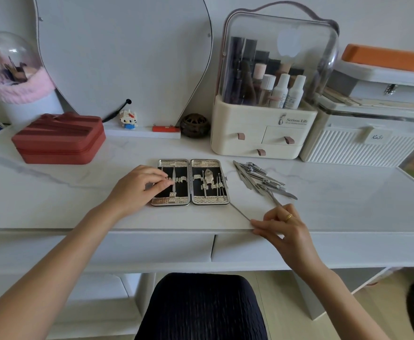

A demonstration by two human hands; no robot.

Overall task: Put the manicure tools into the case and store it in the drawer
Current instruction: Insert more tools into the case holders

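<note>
Case [190, 182] open, right hand [283, 229] pinching one tool [239, 211]

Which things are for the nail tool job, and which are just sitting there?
For the job:
open silver-edged black-lined manicure case
pile of loose steel manicure tools
thin metal tool pinched by right hand

Just sitting there:
red zipped box
cream cosmetics organiser
small brick cat figure

You have one open case [190, 182] beneath your left fingers [160, 184], two closed drawers [152, 246] under your hands, and one loose tool pile [262, 179] beyond your right fingers [262, 225].
</note>
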